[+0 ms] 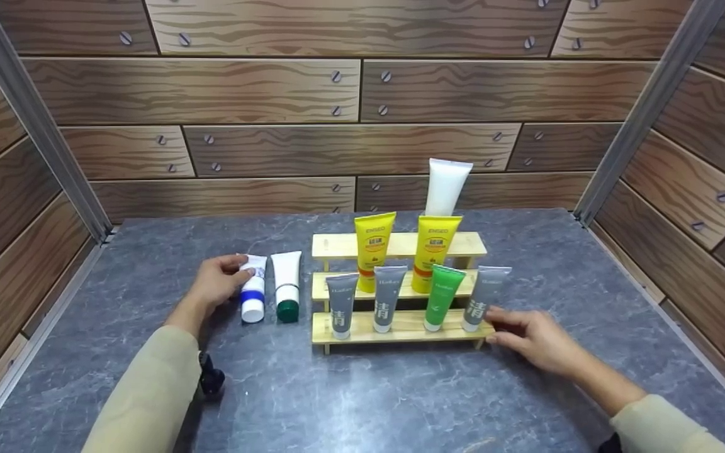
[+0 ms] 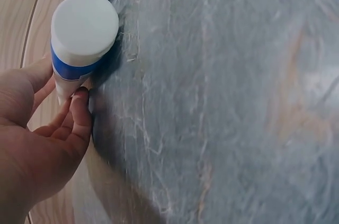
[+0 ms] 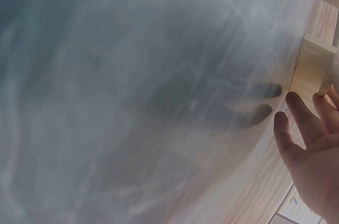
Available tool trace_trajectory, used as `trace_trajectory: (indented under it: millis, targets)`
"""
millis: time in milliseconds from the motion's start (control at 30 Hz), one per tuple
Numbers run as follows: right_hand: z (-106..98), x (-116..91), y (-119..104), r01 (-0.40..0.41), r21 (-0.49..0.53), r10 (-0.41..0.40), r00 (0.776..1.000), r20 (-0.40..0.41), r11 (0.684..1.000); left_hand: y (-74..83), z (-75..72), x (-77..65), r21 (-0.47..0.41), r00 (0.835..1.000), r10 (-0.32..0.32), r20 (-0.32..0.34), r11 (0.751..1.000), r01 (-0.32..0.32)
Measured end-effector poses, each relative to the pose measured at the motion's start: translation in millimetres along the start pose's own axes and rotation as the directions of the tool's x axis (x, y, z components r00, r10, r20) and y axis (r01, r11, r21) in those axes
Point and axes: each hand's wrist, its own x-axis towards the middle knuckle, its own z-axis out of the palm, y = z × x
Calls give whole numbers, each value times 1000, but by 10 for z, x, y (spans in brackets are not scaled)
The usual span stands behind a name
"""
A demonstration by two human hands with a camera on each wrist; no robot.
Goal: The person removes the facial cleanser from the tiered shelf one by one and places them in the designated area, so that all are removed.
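My left hand (image 1: 216, 284) holds a white tube with a blue band (image 1: 253, 296) by its upper end, thumb on top and fingers at its far side. In the left wrist view its round white cap (image 2: 85, 25) points toward the camera. Just right of it lies a white tube with a dark green cap (image 1: 287, 286). At the right end of a three-step wooden rack (image 1: 400, 327), my right hand (image 1: 542, 340) pinches the lowest step's edge between thumb and finger, its other fingers spread. A grey tube (image 1: 485, 299) stands on that step beside the fingertips.
On the lowest step also stand two grey tubes (image 1: 341, 305) and a green tube (image 1: 443, 299). Two yellow tubes (image 1: 374, 251) occupy the middle step, and a tall white tube (image 1: 445, 187) rises at the back right. Wood-patterned walls (image 1: 274, 91) enclose the grey marbled table (image 1: 350, 402).
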Motion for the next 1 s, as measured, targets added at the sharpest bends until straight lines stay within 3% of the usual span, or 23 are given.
trace_trajectory:
  millis: [333, 533, 733, 1000]
  targets:
    - [-3, -16, 20, 10, -10, -10, 1000, -8, 1000, 55, -135, -102, 30, 998, 59, 10, 998, -59]
    - [-15, -14, 5, -7, -6, 7, 1000, 8, 1000, 207, -281, -195, 86, 988, 151, -15, 985, -150]
    - [-11, -1, 5, -26, -1, 26, 999, 22, 1000, 521, -451, -300, 107, 969, 249, -5, 963, -247]
    - [-30, 9, -10, -12, -14, 13, 1000, 13, 1000, 1157, -520, -443, 128, 928, 372, 24, 919, -372]
